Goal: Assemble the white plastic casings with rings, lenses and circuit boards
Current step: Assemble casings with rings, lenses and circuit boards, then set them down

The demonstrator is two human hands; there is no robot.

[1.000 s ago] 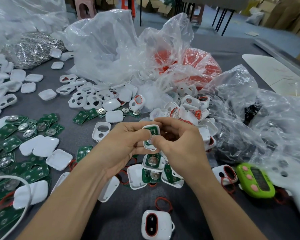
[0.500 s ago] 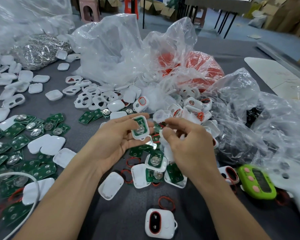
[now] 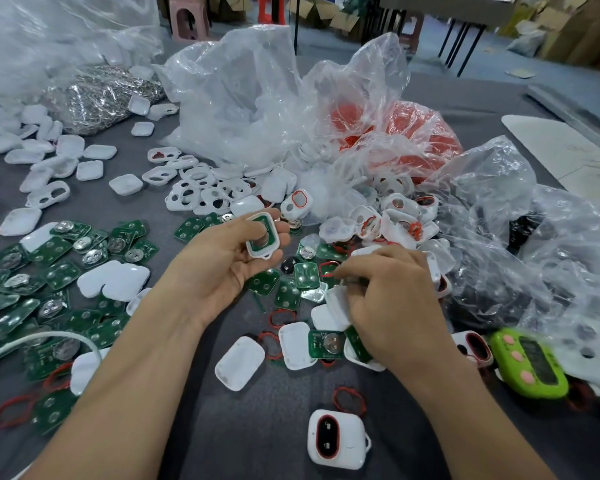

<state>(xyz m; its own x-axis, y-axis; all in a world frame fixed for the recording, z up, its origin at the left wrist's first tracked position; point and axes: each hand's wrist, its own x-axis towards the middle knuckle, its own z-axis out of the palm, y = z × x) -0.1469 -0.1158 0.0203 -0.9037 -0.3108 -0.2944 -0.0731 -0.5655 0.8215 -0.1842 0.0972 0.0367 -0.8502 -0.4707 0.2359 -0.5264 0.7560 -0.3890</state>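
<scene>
- Bare table (image 3: pixel 257 438) shows between the two forearms (image 3: pixel 125 393); only a finished casing (image 3: pixel 336 439) and a red ring (image 3: pixel 349 400) lie there.
- Left: circuit boards (image 3: pixel 56 271) and white shells (image 3: pixel 113 280) cover the surface, many overlapping.
- Back and right: crumpled plastic bags (image 3: pixel 257 98) wall off the table; a green timer (image 3: pixel 530 367) lies at their near edge.

A grey work table (image 3: pixel 465 95) is stretching away toward a bluish floor (image 3: pixel 492 64). Beyond it a pink stool (image 3: pixel 189 20) and a red stool (image 3: pixel 269 8) are standing near cardboard boxes (image 3: pixel 329 15), black table legs (image 3: pixel 461 39) are rising further right, and soft, even light is falling everywhere.
</scene>
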